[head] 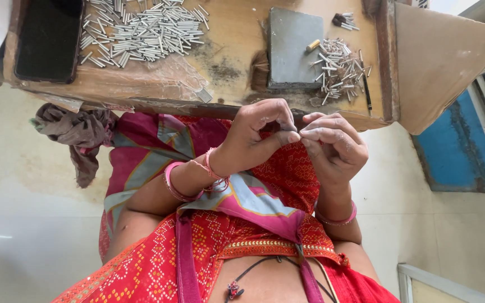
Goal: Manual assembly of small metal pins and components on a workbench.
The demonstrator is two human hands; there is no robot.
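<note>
black phone (50, 36); grey slab (294, 47); brown rag (79, 134)

Left hand (259, 132) and right hand (332, 143) fingertips pinched together, wooden table (231, 50), metal pins (141, 28), grey block (290, 47)

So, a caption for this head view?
Left hand and right hand meet fingertip to fingertip beside a bench strewn with metal pins.

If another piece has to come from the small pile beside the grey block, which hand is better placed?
Probably the right hand: it is directly in front of that small pile, while the left hand is farther off. Both hands are pinched together at the fingertips.
</note>
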